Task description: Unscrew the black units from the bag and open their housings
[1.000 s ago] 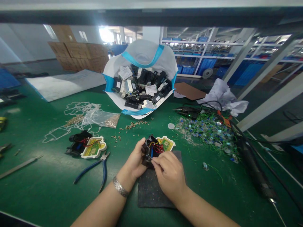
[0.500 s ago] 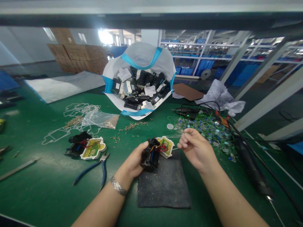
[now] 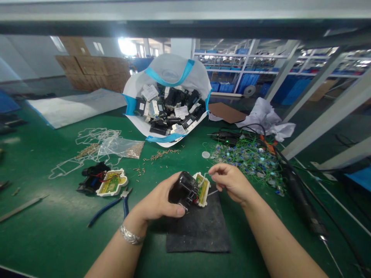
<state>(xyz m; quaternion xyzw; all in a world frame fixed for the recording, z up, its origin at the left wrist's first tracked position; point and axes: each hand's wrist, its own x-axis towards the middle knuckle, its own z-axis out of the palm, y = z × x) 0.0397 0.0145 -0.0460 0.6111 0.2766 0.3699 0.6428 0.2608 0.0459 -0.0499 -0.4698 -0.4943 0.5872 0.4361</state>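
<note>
The left hand (image 3: 158, 199) is gripping a black plastic housing (image 3: 187, 186) above the dark mat (image 3: 198, 235), its thumb (image 3: 175, 210) pressing the near end. The housing is tilting, its long axis running roughly away from the body; its wired cream shell (image 3: 204, 204) is facing rightward. The right hand (image 3: 232, 182) is pinching a white strand (image 3: 203, 180) beside the shell.

I'm holding a glossy black housing (image 3: 185, 186), tilted, by the far end of the dark mat (image 3: 197, 237). Its pale-rimmed cover (image 3: 205, 190) is sitting open alongside, showing a yellowish inside. I'm pinching a thin whitish strand (image 3: 205, 176) over it.
</note>
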